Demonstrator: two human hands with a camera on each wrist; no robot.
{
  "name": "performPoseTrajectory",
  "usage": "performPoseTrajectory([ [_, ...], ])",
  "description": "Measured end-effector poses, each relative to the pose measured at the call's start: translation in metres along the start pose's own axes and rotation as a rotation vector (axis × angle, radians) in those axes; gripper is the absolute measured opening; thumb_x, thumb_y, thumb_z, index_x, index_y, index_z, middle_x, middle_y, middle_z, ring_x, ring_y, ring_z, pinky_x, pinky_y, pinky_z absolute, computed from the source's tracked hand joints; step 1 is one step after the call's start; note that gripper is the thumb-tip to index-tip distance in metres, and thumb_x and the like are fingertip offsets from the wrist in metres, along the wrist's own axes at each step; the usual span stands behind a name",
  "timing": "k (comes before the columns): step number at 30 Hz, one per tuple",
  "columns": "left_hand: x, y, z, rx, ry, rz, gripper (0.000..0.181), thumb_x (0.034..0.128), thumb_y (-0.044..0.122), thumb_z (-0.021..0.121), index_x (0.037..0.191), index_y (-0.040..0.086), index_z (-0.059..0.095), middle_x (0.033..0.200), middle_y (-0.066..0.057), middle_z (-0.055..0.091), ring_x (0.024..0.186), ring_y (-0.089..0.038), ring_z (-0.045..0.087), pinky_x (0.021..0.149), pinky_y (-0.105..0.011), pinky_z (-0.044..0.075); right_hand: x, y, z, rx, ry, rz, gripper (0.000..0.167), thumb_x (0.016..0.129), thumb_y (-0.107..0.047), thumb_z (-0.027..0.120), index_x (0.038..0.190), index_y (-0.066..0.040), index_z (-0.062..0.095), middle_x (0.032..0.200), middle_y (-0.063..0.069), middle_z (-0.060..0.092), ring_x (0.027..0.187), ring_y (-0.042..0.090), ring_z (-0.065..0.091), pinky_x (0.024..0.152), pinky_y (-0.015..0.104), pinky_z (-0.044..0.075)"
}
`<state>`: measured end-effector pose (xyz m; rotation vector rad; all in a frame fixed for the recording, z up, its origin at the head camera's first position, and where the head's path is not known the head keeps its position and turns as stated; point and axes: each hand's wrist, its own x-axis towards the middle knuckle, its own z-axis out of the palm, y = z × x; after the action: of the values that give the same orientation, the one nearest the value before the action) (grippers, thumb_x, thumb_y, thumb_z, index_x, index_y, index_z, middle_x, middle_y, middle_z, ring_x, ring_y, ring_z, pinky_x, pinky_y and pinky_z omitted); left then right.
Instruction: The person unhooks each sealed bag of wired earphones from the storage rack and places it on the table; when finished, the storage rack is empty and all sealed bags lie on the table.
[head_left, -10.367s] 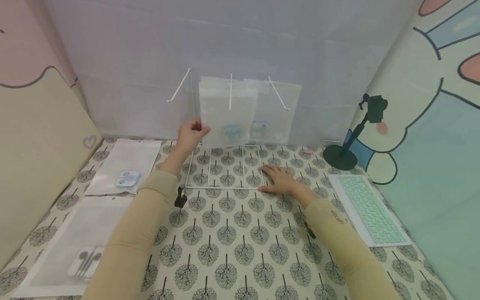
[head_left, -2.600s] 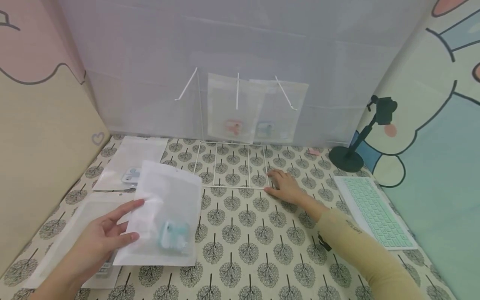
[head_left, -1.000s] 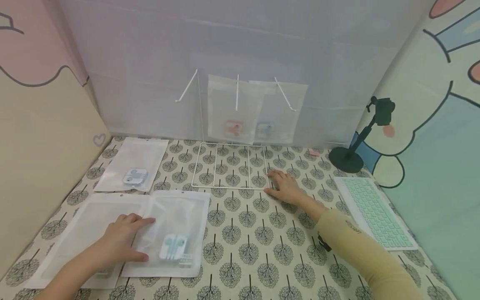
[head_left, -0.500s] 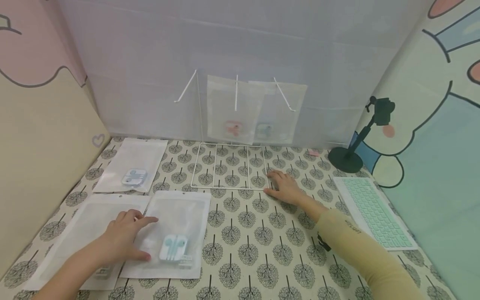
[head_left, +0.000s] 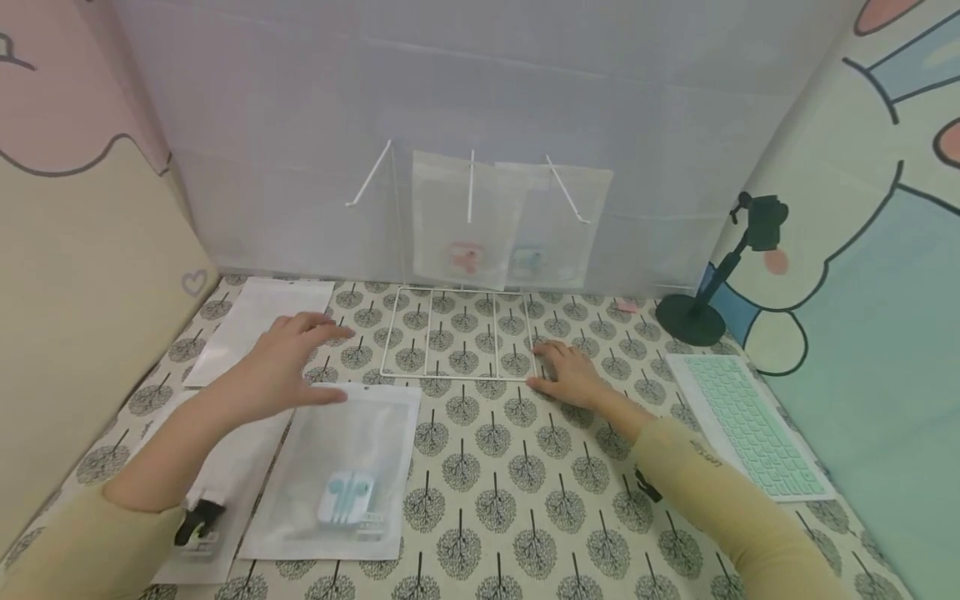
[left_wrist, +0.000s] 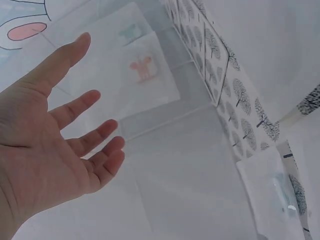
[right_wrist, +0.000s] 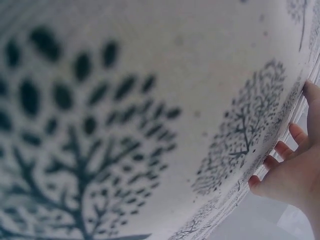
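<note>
My left hand (head_left: 281, 367) hovers over the left side of the table, fingers spread apart and holding nothing. Below it lies a frosted zip bag (head_left: 337, 442) with teal-and-white earphones (head_left: 346, 497) inside. Two more zip bags, one near (head_left: 240, 467) and one farther back (head_left: 247, 325), are partly hidden by my left arm. My right hand (head_left: 567, 373) rests on the cloth at the right front corner of a white wire rack (head_left: 450, 377), fingers relaxed against its base. Two zip bags hang on the rack: the middle one (head_left: 438, 212) with red earphones, the right one (head_left: 585, 212) with bluish ones.
The rack's left hook (head_left: 369, 173) carries no bag. On the right stand a black phone holder (head_left: 692, 317) and a mint-green keyboard (head_left: 750, 425). A small pink piece (head_left: 627, 305) lies at the back. Printed curtains enclose the table on three sides.
The bag with teal earphones came off the rack in my left hand and was laid on the table. My left hand then let go and moved up and forward. The right hand stays put.
</note>
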<state>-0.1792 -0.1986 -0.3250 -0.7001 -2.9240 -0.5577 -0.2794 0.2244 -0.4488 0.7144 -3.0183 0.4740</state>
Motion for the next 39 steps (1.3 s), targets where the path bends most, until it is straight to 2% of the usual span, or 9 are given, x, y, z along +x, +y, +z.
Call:
performPoseTrajectory([
  [7, 0.059, -0.017, 0.011, -0.133, 0.05, 0.01, 0.07, 0.0761, 0.029, 0.079, 0.136, 0.009, 0.048, 0.146, -0.02, 0.032, 0.134, -0.045, 0.024, 0.105, -0.065, 0.025, -0.001, 0.001, 0.001, 0.003, 0.02, -0.024, 0.061, 0.088, -0.042, 0.063, 0.134, -0.007, 0.047, 0.14, 0.019, 0.043, 0.126, 0.043, 0.039, 0.108, 0.062, 0.022],
  [12, 0.099, -0.022, 0.019, -0.248, 0.097, -0.006, 0.07, 0.076, 0.026, 0.079, 0.136, 0.011, 0.048, 0.15, -0.015, 0.028, 0.137, -0.042, 0.022, 0.108, -0.064, 0.021, -0.002, 0.001, 0.0, -0.001, 0.029, -0.029, 0.059, 0.088, -0.041, 0.063, 0.133, -0.007, 0.047, 0.139, 0.018, 0.044, 0.126, 0.042, 0.04, 0.108, 0.061, 0.023],
  [14, 0.113, -0.023, 0.021, -0.294, 0.119, -0.022, 0.068, 0.0758, 0.025, 0.08, 0.136, 0.013, 0.049, 0.151, -0.012, 0.027, 0.138, -0.041, 0.021, 0.109, -0.063, 0.019, -0.002, 0.002, 0.0, 0.0, 0.027, -0.026, 0.06, 0.088, -0.041, 0.063, 0.134, -0.007, 0.047, 0.14, 0.018, 0.043, 0.127, 0.042, 0.04, 0.109, 0.061, 0.023],
  [21, 0.155, -0.034, 0.029, -0.447, 0.191, -0.032, 0.06, 0.0794, 0.02, 0.077, 0.133, 0.01, 0.052, 0.151, -0.011, 0.028, 0.139, -0.033, 0.024, 0.11, -0.051, 0.028, -0.006, 0.001, -0.001, 0.027, 0.006, 0.018, 0.06, 0.088, -0.042, 0.063, 0.135, -0.008, 0.046, 0.142, 0.018, 0.041, 0.128, 0.045, 0.036, 0.109, 0.064, 0.02],
  [27, 0.176, -0.041, 0.031, -0.562, 0.228, -0.056, 0.055, 0.0811, 0.014, 0.074, 0.131, 0.007, 0.053, 0.152, -0.01, 0.027, 0.139, -0.033, 0.024, 0.11, -0.05, 0.029, -0.005, -0.002, 0.0, 0.036, 0.004, 0.009, 0.062, 0.088, -0.043, 0.063, 0.136, -0.008, 0.045, 0.143, 0.017, 0.04, 0.127, 0.043, 0.038, 0.109, 0.063, 0.019],
  [33, 0.191, -0.043, 0.032, -0.64, 0.188, -0.12, 0.053, 0.0839, 0.018, 0.071, 0.133, 0.011, 0.052, 0.154, -0.004, 0.025, 0.136, -0.037, 0.028, 0.108, -0.053, 0.032, -0.002, -0.001, 0.0, 0.021, 0.01, 0.003, 0.062, 0.088, -0.043, 0.063, 0.136, -0.008, 0.045, 0.142, 0.017, 0.041, 0.129, 0.04, 0.038, 0.112, 0.06, 0.016],
  [36, 0.196, -0.043, 0.033, -0.676, 0.186, -0.124, 0.05, 0.0849, 0.018, 0.07, 0.131, 0.009, 0.054, 0.153, -0.003, 0.028, 0.138, -0.032, 0.027, 0.109, -0.051, 0.031, -0.002, -0.002, -0.001, 0.016, 0.008, 0.0, 0.062, 0.088, -0.043, 0.062, 0.137, -0.008, 0.045, 0.142, 0.017, 0.041, 0.13, 0.04, 0.036, 0.112, 0.06, 0.015],
  [39, 0.193, -0.034, 0.031, -0.723, 0.171, -0.1, 0.046, 0.0868, 0.013, 0.067, 0.129, 0.003, 0.053, 0.153, -0.007, 0.028, 0.14, -0.031, 0.025, 0.111, -0.05, 0.029, -0.002, -0.002, 0.0, 0.022, 0.004, 0.002, 0.062, 0.088, -0.043, 0.062, 0.136, -0.008, 0.045, 0.142, 0.018, 0.041, 0.129, 0.041, 0.037, 0.111, 0.061, 0.017],
])
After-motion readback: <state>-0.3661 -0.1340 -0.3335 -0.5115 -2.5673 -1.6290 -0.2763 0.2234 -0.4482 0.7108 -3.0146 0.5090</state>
